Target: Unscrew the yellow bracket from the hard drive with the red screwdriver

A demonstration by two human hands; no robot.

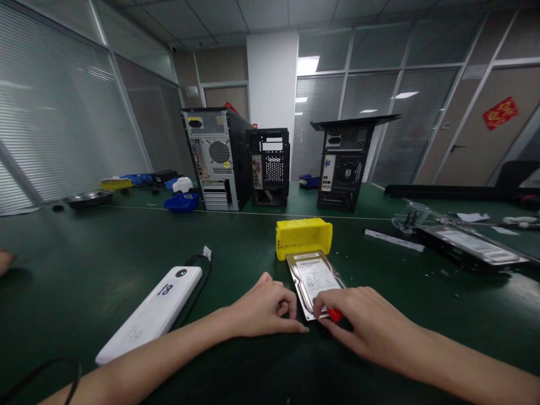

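- Head view: the hard drive (312,275) lies label up, at the right fingertips and just beyond the left.
- Right hand (367,318): fingers closed around a red object (334,314); left hand (265,306): curled, thumb apart, nothing visibly held.
- Apparently close work at the drive's near edge; next move calls for steadiness.
- Left of the fingers, a white power bank (154,312) reads "18"; drive label illegible.

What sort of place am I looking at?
Probably an office room used for computer hardware work: PC cases and a hard drive on the table, blinds to the left.
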